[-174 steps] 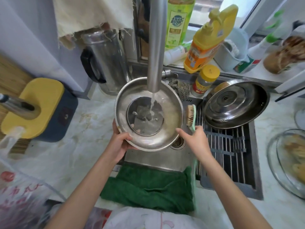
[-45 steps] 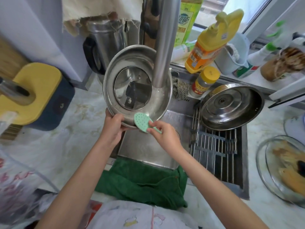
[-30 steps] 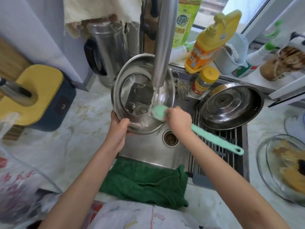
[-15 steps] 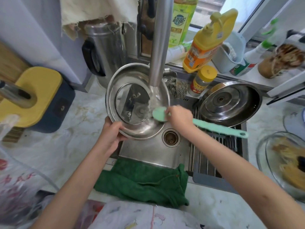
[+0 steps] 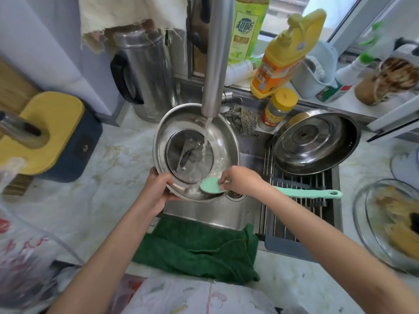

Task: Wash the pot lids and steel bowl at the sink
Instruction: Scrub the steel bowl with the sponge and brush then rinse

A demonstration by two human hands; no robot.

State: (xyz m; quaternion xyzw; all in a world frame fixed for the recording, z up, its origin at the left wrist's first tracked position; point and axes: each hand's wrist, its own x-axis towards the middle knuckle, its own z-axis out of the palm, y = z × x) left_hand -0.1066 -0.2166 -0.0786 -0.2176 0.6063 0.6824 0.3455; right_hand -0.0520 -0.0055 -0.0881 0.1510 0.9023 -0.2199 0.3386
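My left hand [image 5: 158,189] grips the lower left rim of a steel pot lid [image 5: 224,143] with a glass centre, held underside up over the sink [image 5: 226,214]. Water runs from the steel faucet [image 5: 216,55] onto the lid. My right hand [image 5: 240,181] is closed around a mint-green dish brush [image 5: 306,193] near its head. The brush head presses on the lid's lower inner rim, and the handle points right. A second steel lid [image 5: 317,141] rests underside up on the drain rack [image 5: 301,211] at the sink's right side.
A green towel [image 5: 199,248] hangs over the sink's front edge. Behind the sink stand a steel kettle [image 5: 147,73], a yellow detergent bottle [image 5: 285,53], a green bottle [image 5: 246,30] and a small yellow-capped jar [image 5: 278,107]. A glass dish [image 5: 390,223] with food sits at the right, and a yellow-topped box [image 5: 49,130] at the left.
The lid has dropped lower and flatter under the running water. My right hand has slid the brush head from the lid's right side down to its lower rim.
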